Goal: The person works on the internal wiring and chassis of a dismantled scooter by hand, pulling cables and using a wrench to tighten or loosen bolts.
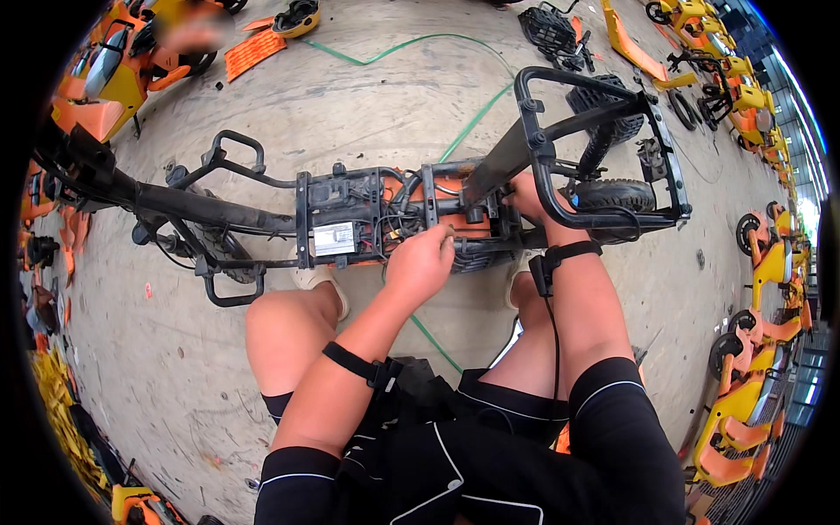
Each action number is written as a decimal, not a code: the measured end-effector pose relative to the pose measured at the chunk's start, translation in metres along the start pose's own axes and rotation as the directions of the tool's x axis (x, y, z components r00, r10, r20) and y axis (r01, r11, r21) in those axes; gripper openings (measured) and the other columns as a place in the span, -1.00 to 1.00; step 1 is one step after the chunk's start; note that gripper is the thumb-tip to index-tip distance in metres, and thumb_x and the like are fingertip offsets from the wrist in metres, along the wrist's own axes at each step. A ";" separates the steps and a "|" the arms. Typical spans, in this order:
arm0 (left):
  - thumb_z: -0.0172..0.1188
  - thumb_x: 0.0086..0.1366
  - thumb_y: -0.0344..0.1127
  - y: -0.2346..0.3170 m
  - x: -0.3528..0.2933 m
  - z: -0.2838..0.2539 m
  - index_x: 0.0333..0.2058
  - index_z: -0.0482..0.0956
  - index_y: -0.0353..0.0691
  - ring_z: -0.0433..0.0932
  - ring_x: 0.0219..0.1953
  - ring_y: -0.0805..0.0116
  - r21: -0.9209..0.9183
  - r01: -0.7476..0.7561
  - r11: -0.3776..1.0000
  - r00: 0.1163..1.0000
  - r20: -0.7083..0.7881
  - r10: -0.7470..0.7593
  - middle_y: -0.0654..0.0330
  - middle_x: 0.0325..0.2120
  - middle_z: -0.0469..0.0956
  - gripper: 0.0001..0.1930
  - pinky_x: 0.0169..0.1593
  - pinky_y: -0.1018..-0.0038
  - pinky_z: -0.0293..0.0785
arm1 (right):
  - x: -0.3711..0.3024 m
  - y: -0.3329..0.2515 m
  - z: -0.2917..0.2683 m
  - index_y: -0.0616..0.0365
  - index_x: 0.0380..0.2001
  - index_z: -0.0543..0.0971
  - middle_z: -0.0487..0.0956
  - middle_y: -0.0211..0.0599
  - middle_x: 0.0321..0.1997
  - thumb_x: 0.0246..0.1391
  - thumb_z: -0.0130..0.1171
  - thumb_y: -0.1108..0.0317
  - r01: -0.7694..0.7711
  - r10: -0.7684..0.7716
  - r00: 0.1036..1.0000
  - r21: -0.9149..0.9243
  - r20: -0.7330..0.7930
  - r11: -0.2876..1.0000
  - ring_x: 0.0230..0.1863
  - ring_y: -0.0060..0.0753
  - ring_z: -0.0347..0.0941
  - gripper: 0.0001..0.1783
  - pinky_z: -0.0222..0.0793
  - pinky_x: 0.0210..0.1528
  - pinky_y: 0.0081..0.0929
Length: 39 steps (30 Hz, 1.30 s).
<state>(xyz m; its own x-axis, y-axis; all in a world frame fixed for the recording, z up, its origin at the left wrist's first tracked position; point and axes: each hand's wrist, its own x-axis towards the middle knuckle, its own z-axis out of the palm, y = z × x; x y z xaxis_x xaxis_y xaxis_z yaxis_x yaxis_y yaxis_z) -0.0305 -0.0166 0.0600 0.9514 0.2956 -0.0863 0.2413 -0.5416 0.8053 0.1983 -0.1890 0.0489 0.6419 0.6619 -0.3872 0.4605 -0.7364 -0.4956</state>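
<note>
The frame (pixel 210 210) at the left hand (pixel 422 264) is black, its label (pixel 333 238) white; a green strap (pixel 480 119) runs beyond the hand; well to its right, scooters (pixel 742 420) are yellow and orange.

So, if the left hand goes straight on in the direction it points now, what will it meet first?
Probably the short black cylindrical stub near the foot of the thick, black, slanted metal post, just past the left hand; depth is unclear from this one view.
</note>
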 end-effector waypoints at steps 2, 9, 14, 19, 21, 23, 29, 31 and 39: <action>0.05 0.33 -0.24 0.003 0.001 -0.003 -0.20 0.56 -0.19 0.60 -0.30 -0.10 0.026 0.012 1.000 1.000 0.023 -0.012 -0.05 -0.37 0.63 -0.80 -0.22 0.07 0.49 | 0.005 0.011 0.005 0.14 0.09 0.49 0.58 -0.03 0.06 0.00 0.31 0.44 -0.003 0.001 0.999 -0.066 -0.036 0.998 0.13 -0.02 0.47 -0.47 0.38 0.15 -0.20; 0.09 0.30 -0.25 -0.002 -0.004 -0.002 -0.15 0.61 -0.15 0.60 -0.31 -0.03 0.040 -0.018 0.999 1.000 -0.002 0.018 -0.01 -0.39 0.63 -0.78 -0.24 0.15 0.49 | 0.003 -0.002 0.006 -0.08 0.12 0.48 0.58 -0.01 0.03 -0.08 0.34 0.42 -0.007 0.002 0.997 -0.070 -0.080 0.998 0.10 0.05 0.49 -0.39 0.44 0.05 -0.15; 0.10 0.28 -0.27 0.000 -0.006 -0.004 -0.16 0.61 -0.17 0.61 -0.24 -0.05 0.053 0.012 0.998 0.999 0.029 -0.014 -0.04 -0.34 0.64 -0.78 -0.19 0.14 0.50 | 0.012 0.008 0.013 0.03 0.09 0.48 0.57 0.03 0.03 -0.03 0.33 0.35 -0.078 0.069 0.995 -0.127 -0.070 0.989 0.10 0.10 0.48 -0.45 0.44 0.06 -0.13; 0.05 0.30 -0.25 -0.004 -0.008 -0.007 -0.20 0.60 -0.19 0.60 -0.26 -0.08 0.048 0.039 0.998 0.997 0.067 -0.043 -0.03 -0.37 0.64 -0.79 -0.17 0.10 0.50 | 0.010 0.002 0.014 0.08 0.10 0.48 0.57 0.06 0.03 0.00 0.33 0.31 -0.063 0.058 0.997 -0.116 -0.050 0.991 0.11 0.09 0.47 -0.45 0.43 0.10 -0.15; 0.04 0.30 -0.25 -0.004 -0.008 -0.008 -0.22 0.59 -0.18 0.60 -0.27 -0.08 0.054 0.030 0.998 0.997 0.073 -0.034 -0.02 -0.37 0.64 -0.79 -0.17 0.08 0.50 | 0.011 -0.002 0.011 0.10 0.11 0.48 0.57 0.06 0.04 0.01 0.33 0.29 -0.078 0.074 0.997 -0.117 -0.036 0.990 0.13 0.09 0.47 -0.44 0.42 0.11 -0.16; 0.04 0.29 -0.26 -0.006 -0.009 -0.006 -0.23 0.59 -0.18 0.60 -0.27 -0.08 0.040 0.019 0.999 0.997 0.074 -0.022 -0.02 -0.36 0.64 -0.79 -0.16 0.07 0.50 | 0.013 -0.004 0.012 0.10 0.12 0.48 0.56 0.07 0.05 0.02 0.32 0.29 -0.083 0.079 0.996 -0.138 -0.031 0.987 0.14 0.08 0.46 -0.44 0.41 0.12 -0.16; 0.04 0.28 -0.27 -0.008 -0.010 -0.003 -0.25 0.58 -0.19 0.61 -0.28 -0.06 0.096 -0.008 0.995 0.997 0.080 0.001 0.00 -0.36 0.64 -0.81 -0.17 0.07 0.51 | 0.016 0.002 0.018 0.15 0.09 0.49 0.58 0.06 0.02 0.03 0.30 0.30 -0.068 0.064 0.997 -0.133 -0.037 0.989 0.11 0.08 0.48 -0.48 0.42 0.11 -0.15; 0.08 0.27 -0.27 -0.011 -0.010 -0.001 -0.23 0.60 -0.21 0.60 -0.28 -0.07 0.080 -0.029 0.996 0.998 0.053 0.025 -0.03 -0.38 0.63 -0.80 -0.17 0.10 0.51 | 0.019 0.005 0.020 0.16 0.08 0.50 0.59 0.06 0.00 0.03 0.30 0.30 -0.063 0.056 0.997 -0.178 -0.044 0.982 0.09 0.09 0.49 -0.48 0.43 0.10 -0.13; 0.09 0.28 -0.27 -0.008 -0.008 -0.004 -0.21 0.61 -0.20 0.60 -0.26 -0.07 0.114 -0.025 0.993 0.998 0.055 0.019 -0.04 -0.36 0.63 -0.79 -0.16 0.12 0.51 | 0.013 -0.008 0.014 0.17 0.00 0.55 0.58 0.14 -0.05 -0.02 0.27 0.35 -0.069 0.052 0.996 -0.270 -0.068 0.960 0.05 0.16 0.49 -0.55 0.45 0.05 -0.08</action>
<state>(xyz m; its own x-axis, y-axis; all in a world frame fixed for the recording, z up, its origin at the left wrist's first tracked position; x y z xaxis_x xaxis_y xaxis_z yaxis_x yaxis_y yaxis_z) -0.0408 -0.0113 0.0565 0.9650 0.2413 -0.1030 0.2372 -0.6348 0.7354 0.1944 -0.1729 0.0375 0.7051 0.6115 -0.3591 0.5636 -0.7906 -0.2395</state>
